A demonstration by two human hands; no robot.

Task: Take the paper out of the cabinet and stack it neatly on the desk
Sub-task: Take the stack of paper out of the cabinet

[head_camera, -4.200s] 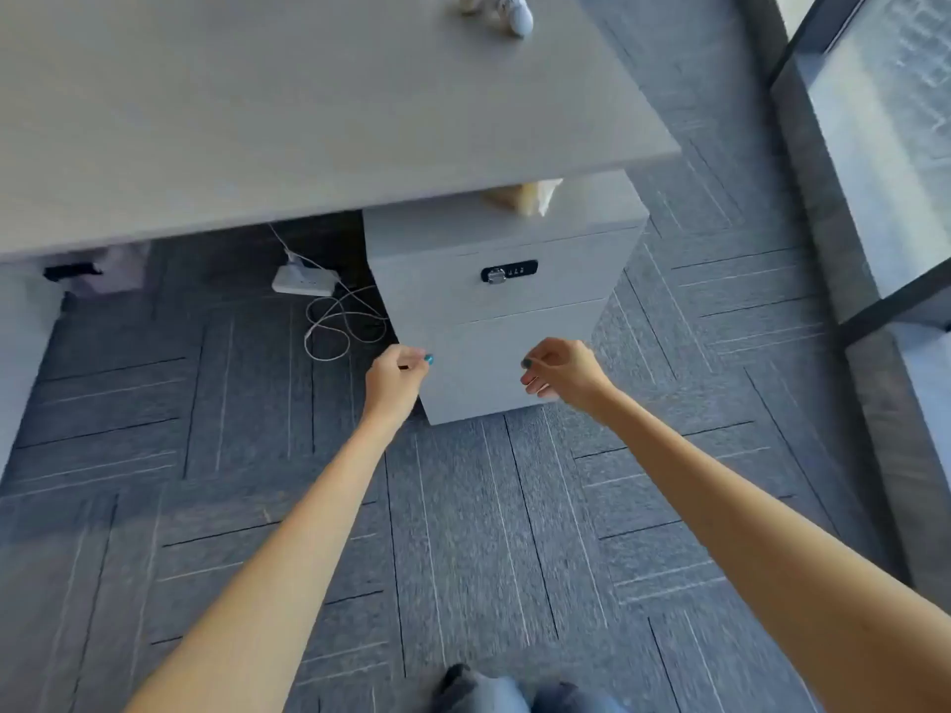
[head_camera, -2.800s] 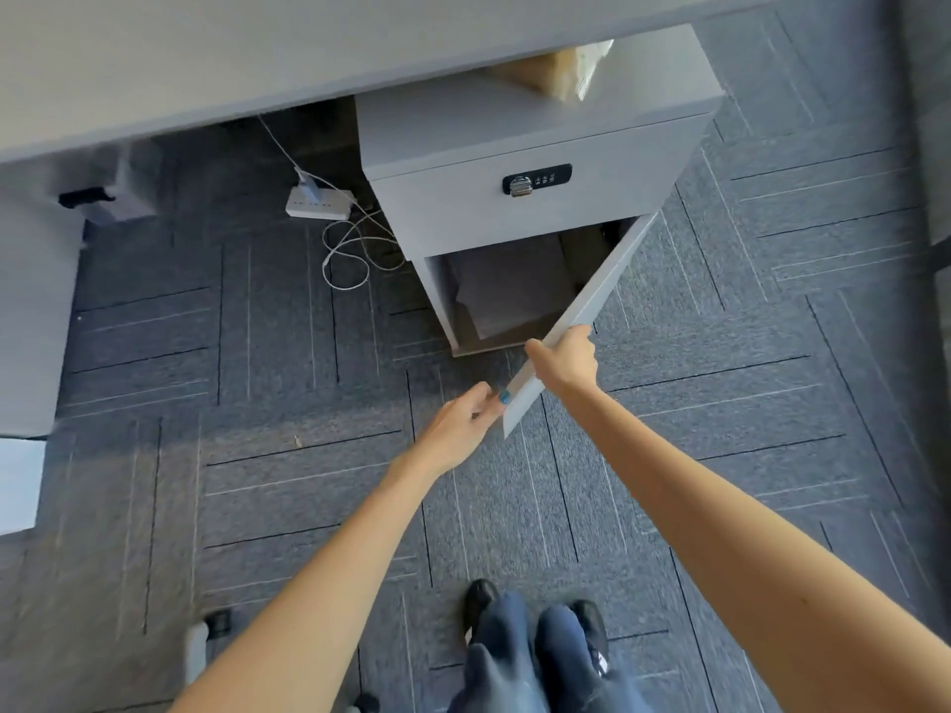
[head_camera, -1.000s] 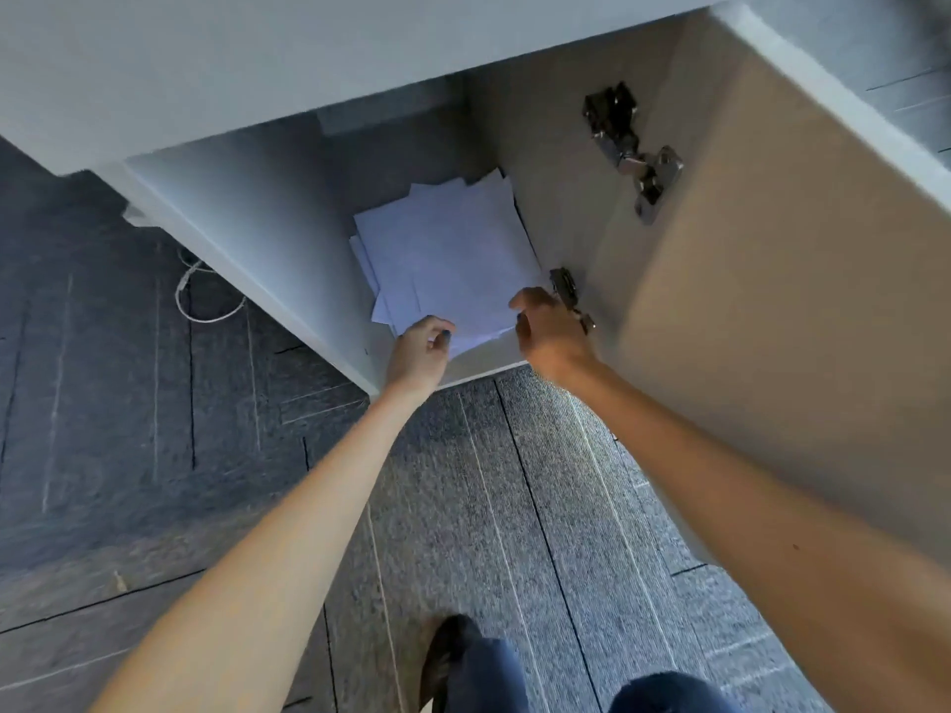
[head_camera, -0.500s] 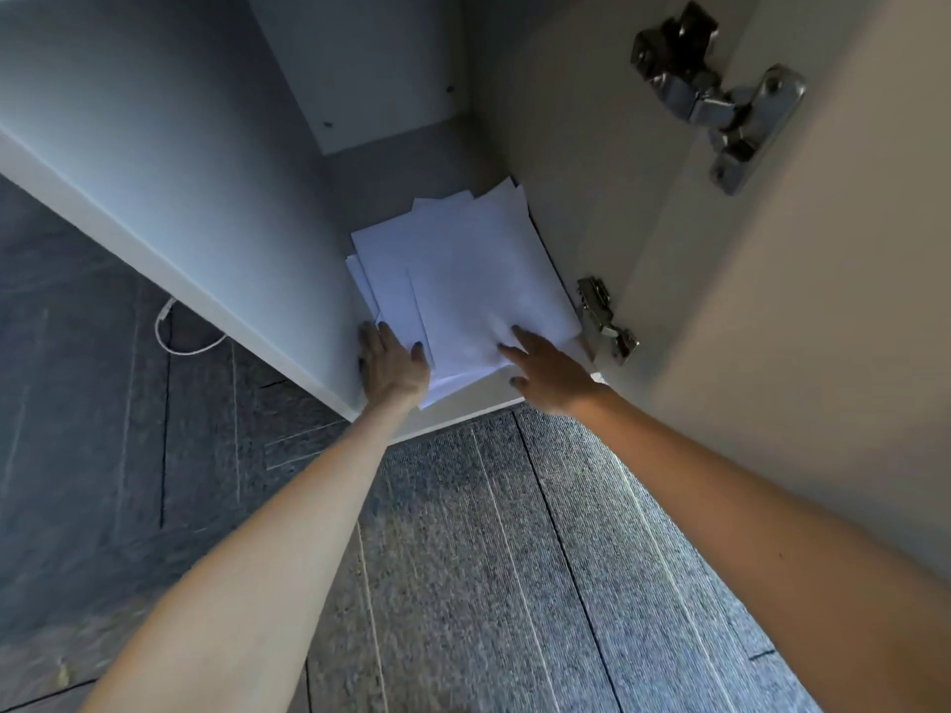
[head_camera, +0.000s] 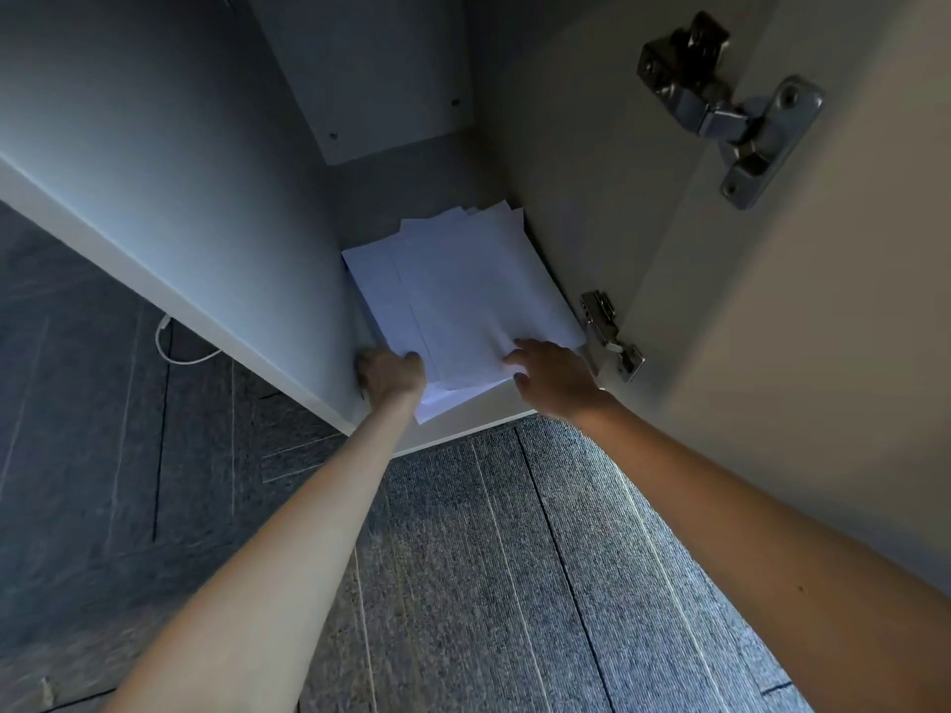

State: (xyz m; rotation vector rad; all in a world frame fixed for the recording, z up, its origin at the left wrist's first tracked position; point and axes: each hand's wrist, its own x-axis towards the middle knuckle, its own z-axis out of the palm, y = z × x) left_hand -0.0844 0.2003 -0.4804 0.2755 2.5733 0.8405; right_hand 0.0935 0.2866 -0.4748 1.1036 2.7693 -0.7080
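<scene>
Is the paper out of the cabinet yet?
Not yet. The paper lies on the cabinet floor, both hands at its front edge.

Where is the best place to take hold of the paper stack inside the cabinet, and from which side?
Probably at the near corners of the paper stack, coming from the open front. The sheets lie flat and slightly fanned on the cabinet floor, boxed by walls at the sides and back. The left hand and right hand already rest there.

looks like an office here: grey ribbed carpet tiles with thin pale stripes (head_camera: 514, 558) underfoot, a low pale laminate cabinet (head_camera: 180, 162) with steel door hinges (head_camera: 731, 110), loose white printer sheets (head_camera: 463, 301) inside, a white cable (head_camera: 180, 352) on the floor.
</scene>
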